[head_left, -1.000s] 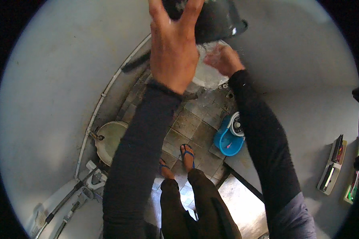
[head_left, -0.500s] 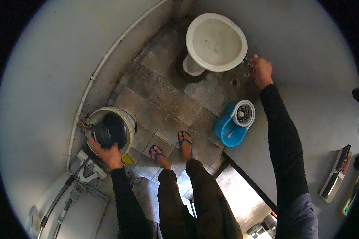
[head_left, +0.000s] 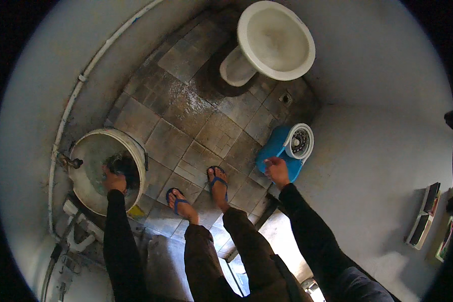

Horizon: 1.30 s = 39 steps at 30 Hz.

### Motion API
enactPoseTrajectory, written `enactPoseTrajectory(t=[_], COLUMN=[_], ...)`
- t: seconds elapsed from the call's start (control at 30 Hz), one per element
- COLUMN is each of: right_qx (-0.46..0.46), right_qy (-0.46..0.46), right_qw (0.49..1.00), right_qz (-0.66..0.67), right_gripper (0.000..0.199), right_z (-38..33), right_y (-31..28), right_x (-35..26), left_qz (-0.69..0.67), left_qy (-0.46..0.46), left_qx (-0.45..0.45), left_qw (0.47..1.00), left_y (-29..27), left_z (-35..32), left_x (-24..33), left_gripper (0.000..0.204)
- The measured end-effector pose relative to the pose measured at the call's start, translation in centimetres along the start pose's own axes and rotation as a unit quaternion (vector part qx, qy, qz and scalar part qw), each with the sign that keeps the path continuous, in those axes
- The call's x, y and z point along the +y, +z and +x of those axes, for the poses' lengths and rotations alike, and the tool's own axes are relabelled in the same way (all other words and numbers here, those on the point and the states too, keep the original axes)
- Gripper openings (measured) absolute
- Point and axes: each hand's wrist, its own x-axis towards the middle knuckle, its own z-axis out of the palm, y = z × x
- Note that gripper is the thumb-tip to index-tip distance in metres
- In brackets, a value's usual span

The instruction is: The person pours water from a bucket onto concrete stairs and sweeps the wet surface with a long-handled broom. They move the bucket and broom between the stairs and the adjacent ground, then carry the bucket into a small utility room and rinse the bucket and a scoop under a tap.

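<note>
A large off-white bucket (head_left: 137,151) with water in it stands at the left. Inside it a black bowl (head_left: 129,168) lies tilted and partly under the water. My left hand (head_left: 115,181) reaches down into the bucket, its fingers closed at the bowl's edge; the fingertips are partly hidden in the water. At the right, my right hand (head_left: 277,171) hangs over a blue mop bucket (head_left: 273,145) with a white spinner basket (head_left: 301,142). Its fingers are curled in and nothing shows in them; I cannot tell whether it touches the bucket.
A white toilet bowl (head_left: 277,43) stands ahead, near a floor drain (head_left: 285,98). The tiles glisten with a wet patch (head_left: 191,99). A pipe (head_left: 82,78) with a tap (head_left: 75,163) runs along the left wall. My sandalled feet (head_left: 219,186) stand between the buckets, beside a bright doorway (head_left: 283,234).
My right hand has come back from beside the toilet to above the mop bucket. My left hand has gone deeper into the bucket, and the black bowl now sits lower in the water.
</note>
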Motion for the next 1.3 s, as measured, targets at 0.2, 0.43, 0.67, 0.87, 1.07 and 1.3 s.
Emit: enactPoseTrajectory(t=[0.2, 0.43, 0.67, 0.87, 1.07, 1.3], right_qx=[-0.123, -0.167, -0.118, 0.02, -0.044, 0.122], right_qy=[0.066, 0.08, -0.036, -0.336, -0.271, -0.062], right_qw=[0.96, 0.886, 0.889, 0.905, 0.882, 0.99], right_qz=[0.244, 0.425, 0.441, 0.26, 0.384, -0.017], right_gripper=[0.021, 0.022, 0.025, 0.018, 0.03, 0.038], right_z=[-3.2, -3.3, -0.1, 3.4, 3.4, 3.8], right_y=[6.9, 10.4, 6.1, -6.6, -14.8, -14.4], right_x=[-9.3, -23.1, -32.6, -40.4, -39.1, -8.0], left_qz=[-0.5, -0.673, -0.389, -0.289, -0.176, -0.255], left_qy=[-0.03, 0.003, 0.304, 0.504, 0.467, 0.155], left_qx=[-0.058, -0.055, 0.325, 0.503, 0.652, 0.44], left_qw=[0.863, 0.738, 0.806, 0.64, 0.571, 0.847], left_y=[-5.8, -27.5, -40.0, -50.0, -53.3, -32.5], left_z=[-3.9, -19.6, -25.2, -28.4, -24.7, -18.7], left_x=[-5.1, 8.5, 26.8, 34.3, 33.1, 14.9], left_gripper=[0.039, 0.088, 0.094, 0.095, 0.091, 0.093])
